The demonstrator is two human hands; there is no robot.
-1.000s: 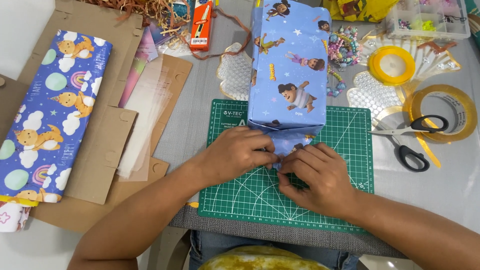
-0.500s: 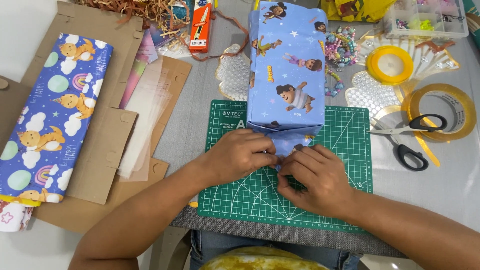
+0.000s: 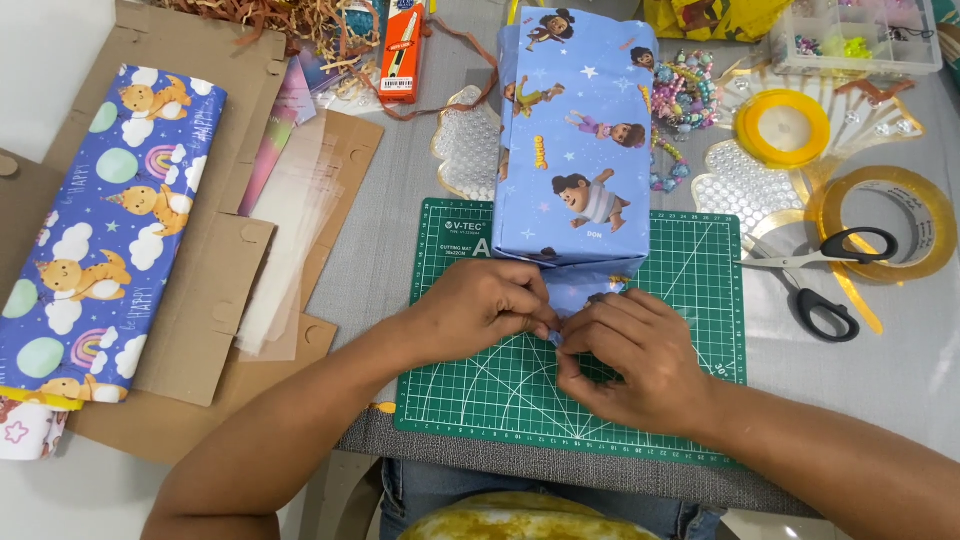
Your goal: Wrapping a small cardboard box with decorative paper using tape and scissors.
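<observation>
- Little has moved since the earlier frames: both hands remain at the near end flap.
- Left hand point(image 3: 485, 305) and right hand point(image 3: 630, 355): fingers pinched together on the paper flap.
- Wrapped box point(image 3: 572, 140) lies on the green cutting mat point(image 3: 690, 330).
- Handling judgement: paper thin, creasable, tearable; box rigid. Grip flap edges, not corners.

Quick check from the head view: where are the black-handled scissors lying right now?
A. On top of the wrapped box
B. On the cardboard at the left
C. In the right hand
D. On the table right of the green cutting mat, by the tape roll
D: the scissors lie on the grey table just right of the green cutting mat, one handle overlapping the tape roll.
</observation>
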